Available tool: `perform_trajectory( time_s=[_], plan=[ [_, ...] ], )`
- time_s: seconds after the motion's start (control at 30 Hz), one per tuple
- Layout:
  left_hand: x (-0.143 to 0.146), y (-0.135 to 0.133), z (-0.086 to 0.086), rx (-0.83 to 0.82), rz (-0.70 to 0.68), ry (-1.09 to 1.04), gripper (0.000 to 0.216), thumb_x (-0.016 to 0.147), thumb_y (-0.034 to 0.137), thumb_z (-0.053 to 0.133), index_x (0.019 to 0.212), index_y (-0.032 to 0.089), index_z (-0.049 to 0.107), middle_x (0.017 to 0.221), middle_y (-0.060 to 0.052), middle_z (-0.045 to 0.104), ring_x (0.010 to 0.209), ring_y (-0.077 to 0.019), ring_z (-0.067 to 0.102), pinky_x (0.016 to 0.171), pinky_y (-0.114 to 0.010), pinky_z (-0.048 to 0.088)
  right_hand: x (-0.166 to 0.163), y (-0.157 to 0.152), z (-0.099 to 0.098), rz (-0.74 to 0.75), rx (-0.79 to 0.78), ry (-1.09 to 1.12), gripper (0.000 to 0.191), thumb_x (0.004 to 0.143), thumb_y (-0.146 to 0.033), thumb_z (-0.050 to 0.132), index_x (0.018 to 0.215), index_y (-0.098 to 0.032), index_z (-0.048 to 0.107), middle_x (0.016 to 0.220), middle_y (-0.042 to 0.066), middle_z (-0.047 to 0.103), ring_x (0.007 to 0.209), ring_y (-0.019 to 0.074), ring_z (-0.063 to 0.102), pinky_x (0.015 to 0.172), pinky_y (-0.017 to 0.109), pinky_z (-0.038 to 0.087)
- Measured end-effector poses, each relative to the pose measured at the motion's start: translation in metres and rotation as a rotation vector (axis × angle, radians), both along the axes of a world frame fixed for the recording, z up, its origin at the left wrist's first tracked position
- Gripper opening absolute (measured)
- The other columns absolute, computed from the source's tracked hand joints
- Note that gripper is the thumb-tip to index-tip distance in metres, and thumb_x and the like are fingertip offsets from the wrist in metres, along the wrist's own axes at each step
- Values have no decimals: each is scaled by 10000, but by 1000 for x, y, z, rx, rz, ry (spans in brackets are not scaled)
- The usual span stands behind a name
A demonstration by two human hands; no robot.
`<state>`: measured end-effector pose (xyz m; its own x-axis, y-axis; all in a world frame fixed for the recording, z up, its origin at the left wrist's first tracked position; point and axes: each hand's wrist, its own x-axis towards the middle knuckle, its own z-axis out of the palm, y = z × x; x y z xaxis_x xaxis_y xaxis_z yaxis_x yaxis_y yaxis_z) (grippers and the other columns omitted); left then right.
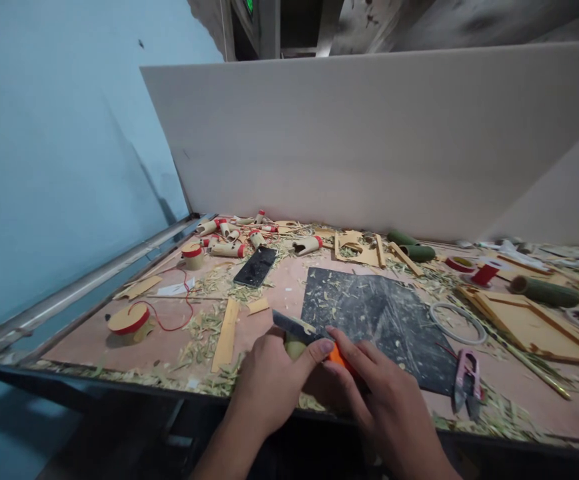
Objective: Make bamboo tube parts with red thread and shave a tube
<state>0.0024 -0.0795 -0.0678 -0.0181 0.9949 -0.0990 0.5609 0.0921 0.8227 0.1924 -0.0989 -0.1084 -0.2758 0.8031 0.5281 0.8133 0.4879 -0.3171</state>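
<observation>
In front of me, near the table's front edge, my right hand (374, 377) is closed around the orange handle of a knife (338, 360). Its flat blade points left and lies across a pale green piece of bamboo (295, 348). My left hand (272, 377) grips that bamboo from the left, and its thumb presses by the back of the blade. Most of the bamboo is hidden by my fingers and the knife. A curl of shaving seems to lie on the blade. Just beyond my hands is a black mat (369, 313) strewn with shavings.
Pink thread snips (468, 380) lie right of the mat, by a white ring (458, 323). Farther right are a wooden frame (539, 323), red thread spool (486, 272) and green bamboo tube (544, 291). Left are a phone (256, 267), red-banded bamboo pieces (228, 249) and a round piece with red cord (129, 320).
</observation>
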Motion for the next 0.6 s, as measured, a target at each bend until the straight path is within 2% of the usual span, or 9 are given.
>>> perform_trajectory(
  time_s=[0.2,0.3,0.37,0.47,0.6],
  plan=[
    [-6,-3,-3,64,-61,-14,501,894,717,618,976,222,636,897,-52,736,865,-276,676,764,-323,484,1,9,-1,-234,-11,180,462,1097,-467,425,1360,-199,696,1049,116,810,847,250,797,693,306,617],
    [-11,-2,-4,40,-117,-45,513,894,723,622,983,218,616,885,-32,711,839,-259,656,746,-318,474,2,8,-4,-223,-54,158,453,1091,-472,435,1381,-227,682,1063,104,807,806,240,796,691,309,622],
    [-13,-1,-4,30,-143,-86,517,889,708,650,1046,217,619,946,-28,718,881,-259,658,776,-321,476,2,6,-7,-219,-63,165,448,1091,-470,438,1397,-236,667,1067,101,803,806,241,795,697,316,626],
    [-16,0,-4,46,-169,-175,502,871,657,714,1113,225,633,1030,-20,727,962,-265,656,833,-318,477,3,3,-10,-192,-50,182,428,1093,-452,443,1425,-261,635,1110,93,794,889,247,798,717,319,630],
    [-18,-1,-6,48,-206,-278,482,855,588,763,1170,245,636,1057,-9,739,978,-267,661,833,-310,489,8,1,-13,-90,-6,172,403,1084,-410,480,1442,-276,607,1231,103,773,1002,242,793,727,285,638]
  ],
)
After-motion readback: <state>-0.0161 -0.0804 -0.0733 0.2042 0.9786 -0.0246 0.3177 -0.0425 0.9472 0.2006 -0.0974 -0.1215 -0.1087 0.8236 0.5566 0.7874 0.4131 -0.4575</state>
